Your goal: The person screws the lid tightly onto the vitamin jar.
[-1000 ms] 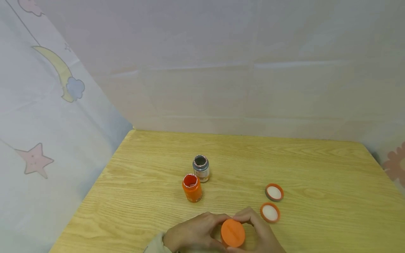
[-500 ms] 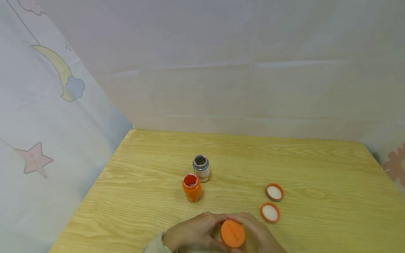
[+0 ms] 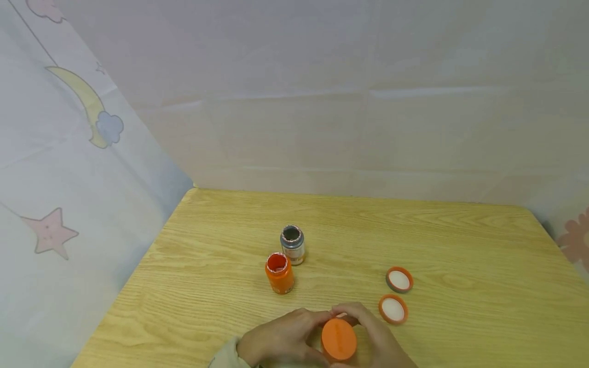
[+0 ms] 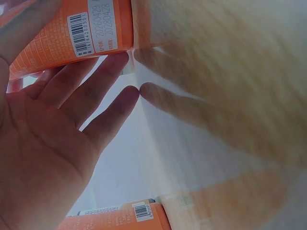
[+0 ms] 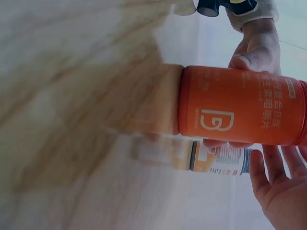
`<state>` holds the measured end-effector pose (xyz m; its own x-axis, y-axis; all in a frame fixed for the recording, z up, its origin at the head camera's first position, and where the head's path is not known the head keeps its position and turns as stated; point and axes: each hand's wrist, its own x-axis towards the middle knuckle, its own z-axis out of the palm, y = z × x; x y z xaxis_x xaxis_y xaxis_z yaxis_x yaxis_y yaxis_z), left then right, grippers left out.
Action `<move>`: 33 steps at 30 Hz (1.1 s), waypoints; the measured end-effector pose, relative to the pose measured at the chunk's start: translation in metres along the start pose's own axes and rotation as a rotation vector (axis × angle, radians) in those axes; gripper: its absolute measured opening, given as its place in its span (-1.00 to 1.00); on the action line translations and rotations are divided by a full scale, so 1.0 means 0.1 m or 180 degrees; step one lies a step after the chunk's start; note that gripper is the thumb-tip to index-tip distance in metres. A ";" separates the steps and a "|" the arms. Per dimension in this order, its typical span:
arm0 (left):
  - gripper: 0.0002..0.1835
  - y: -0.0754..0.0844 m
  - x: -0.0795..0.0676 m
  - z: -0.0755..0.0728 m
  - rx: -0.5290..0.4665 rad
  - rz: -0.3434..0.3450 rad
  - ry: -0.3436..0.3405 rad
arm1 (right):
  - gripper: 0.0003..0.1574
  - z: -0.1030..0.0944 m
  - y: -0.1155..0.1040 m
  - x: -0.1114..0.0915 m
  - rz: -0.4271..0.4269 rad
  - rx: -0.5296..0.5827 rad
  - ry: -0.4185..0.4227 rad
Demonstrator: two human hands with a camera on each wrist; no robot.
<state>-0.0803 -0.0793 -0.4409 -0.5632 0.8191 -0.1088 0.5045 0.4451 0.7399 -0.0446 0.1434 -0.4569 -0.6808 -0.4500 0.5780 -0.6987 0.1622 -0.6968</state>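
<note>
At the table's front, an orange supplement bottle [image 5: 240,105] with printed white lettering stands upright between both hands. Its orange lid [image 3: 339,339] is on top. The left hand [image 3: 285,336] grips the bottle's body; in the left wrist view its lower fingers extend below the bottle [image 4: 62,38], near the tabletop. From the other side, the right hand [image 3: 379,335] curls thumb and fingers round the lid. The right wrist view shows the right hand [image 5: 288,194] only partly, with the lid cut off by the frame edge.
Behind the hands stand an uncapped orange bottle [image 3: 279,280] and an uncapped grey-topped bottle [image 3: 293,250], with ragged seal remnants on their rims. Two removed lids, a grey-edged lid [image 3: 399,280] and an orange lid [image 3: 393,309], lie liner up on the wooden table [image 3: 483,255].
The right hand's fingers have shifted round the lid, stretching flatter over its far side, then bending again. The mark on the lid has turned from slanted to nearly vertical. The left hand stays put.
</note>
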 end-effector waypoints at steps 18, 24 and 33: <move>-0.41 -0.04 0.01 0.01 0.0109 0.0077 -0.0016 | -0.10 0.06 0.03 -0.01 -0.0162 0.0185 0.0209; -0.33 -0.03 0.01 0.01 0.0145 0.0066 0.0009 | -0.06 0.00 0.00 -0.05 -0.0001 -0.0147 -0.0017; -0.43 -0.01 0.00 -0.01 0.0022 -0.0065 -0.0019 | -0.12 0.02 0.04 -0.06 -0.0272 0.0012 0.0042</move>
<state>-0.0816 -0.0797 -0.4415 -0.5696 0.8120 -0.1277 0.4974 0.4642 0.7329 -0.0426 0.1451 -0.4639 -0.6216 -0.4503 0.6410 -0.7536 0.1204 -0.6462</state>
